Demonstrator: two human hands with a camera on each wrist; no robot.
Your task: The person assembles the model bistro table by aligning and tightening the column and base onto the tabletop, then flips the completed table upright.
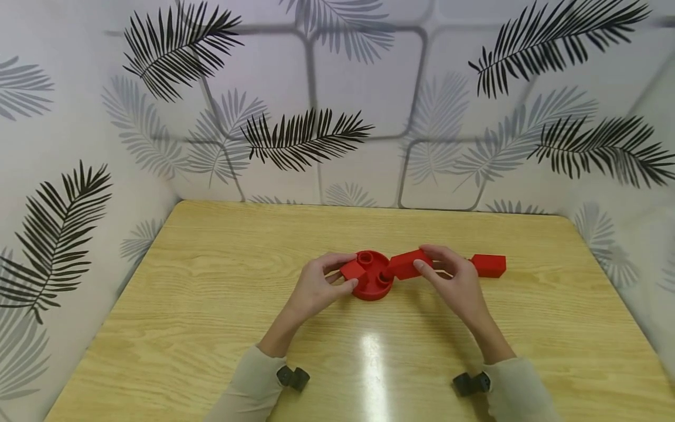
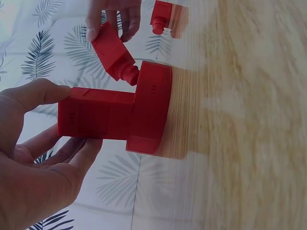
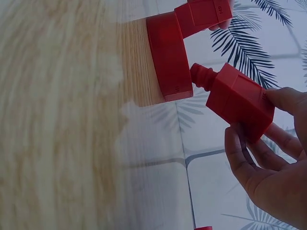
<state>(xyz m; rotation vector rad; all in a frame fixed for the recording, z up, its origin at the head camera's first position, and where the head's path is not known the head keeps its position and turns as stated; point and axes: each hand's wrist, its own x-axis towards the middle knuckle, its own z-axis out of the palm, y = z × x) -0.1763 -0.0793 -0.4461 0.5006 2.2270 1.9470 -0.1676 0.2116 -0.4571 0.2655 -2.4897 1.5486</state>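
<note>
A round red base (image 1: 371, 291) with raised ring sockets lies on the table. My left hand (image 1: 313, 291) grips a red rectangular block (image 2: 96, 115) that stands upright on the base's left part. In my right hand (image 1: 457, 288), thumb and fingers pinch a second red block (image 3: 243, 103). This block is tilted, and its ridged round peg (image 3: 204, 76) points down at the base's rim, close to the right socket (image 1: 383, 280). The back socket (image 1: 365, 258) shows an open ring.
Another red block (image 1: 488, 265) with a peg lies on the wooden table (image 1: 211, 281), right of the right hand. A leaf-patterned cloth (image 1: 364, 88) hangs behind the table. Small black devices (image 1: 293, 378) are strapped to both wrists.
</note>
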